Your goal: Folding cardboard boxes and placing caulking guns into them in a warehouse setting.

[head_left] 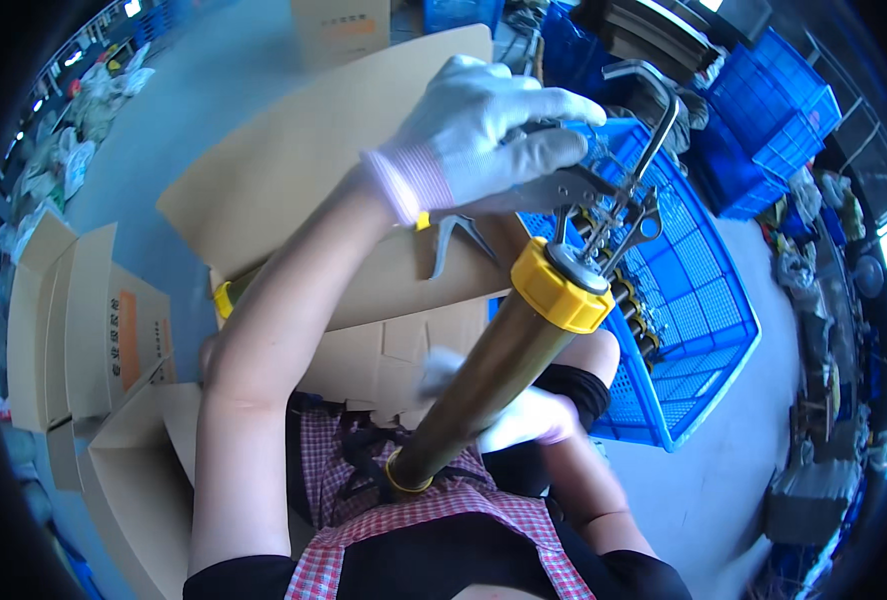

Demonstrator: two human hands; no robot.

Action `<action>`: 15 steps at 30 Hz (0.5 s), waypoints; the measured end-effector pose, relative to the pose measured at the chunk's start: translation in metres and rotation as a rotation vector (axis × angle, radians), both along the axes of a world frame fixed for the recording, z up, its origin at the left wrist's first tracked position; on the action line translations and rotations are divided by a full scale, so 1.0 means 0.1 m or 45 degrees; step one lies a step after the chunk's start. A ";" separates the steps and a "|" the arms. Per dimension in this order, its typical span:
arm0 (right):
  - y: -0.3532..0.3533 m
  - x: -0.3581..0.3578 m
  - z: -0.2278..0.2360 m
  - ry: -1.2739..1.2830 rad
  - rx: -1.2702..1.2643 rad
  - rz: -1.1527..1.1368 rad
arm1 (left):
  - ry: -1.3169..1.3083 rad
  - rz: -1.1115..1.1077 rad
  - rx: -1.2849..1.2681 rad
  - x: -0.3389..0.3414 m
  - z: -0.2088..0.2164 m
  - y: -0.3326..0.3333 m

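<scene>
A caulking gun slants across the middle, with a bronze-coloured barrel [484,385], a yellow end cap [549,290] and a bent metal rod [659,130] at its upper end. Its lower end, ringed in yellow, rests against my checked apron [344,530]. My left hand [489,130], in a white glove with a pink cuff, is on the grey handle; thumb and forefinger reach along it, while the other fingers are partly hidden. Around the barrel lower down is my gloved right hand [529,415], its fingertips blurred on the far side.
At the right stands a blue plastic crate [669,425] holding several similar guns. An open cardboard box [354,130] lies before me, with a grey trigger [454,240] and yellow parts showing in it. More cartons [104,320] stand left; blue bins [774,100] are stacked far right.
</scene>
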State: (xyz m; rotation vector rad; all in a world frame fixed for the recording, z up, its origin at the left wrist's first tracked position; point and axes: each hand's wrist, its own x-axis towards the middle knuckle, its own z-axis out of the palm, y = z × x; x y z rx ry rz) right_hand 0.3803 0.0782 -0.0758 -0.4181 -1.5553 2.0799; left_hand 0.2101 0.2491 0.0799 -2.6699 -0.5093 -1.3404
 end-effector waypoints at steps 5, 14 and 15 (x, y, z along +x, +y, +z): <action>0.85 0.24 1.46 0.198 0.695 -1.341 | -0.138 0.112 0.083 -0.16 -0.17 -0.17; 1.21 -0.23 1.98 -0.689 1.170 -1.047 | -0.113 0.221 0.020 -0.36 -0.27 -0.24; 1.20 -0.26 1.98 -0.686 1.172 -1.038 | -0.087 0.255 -0.004 -0.37 -0.26 -0.26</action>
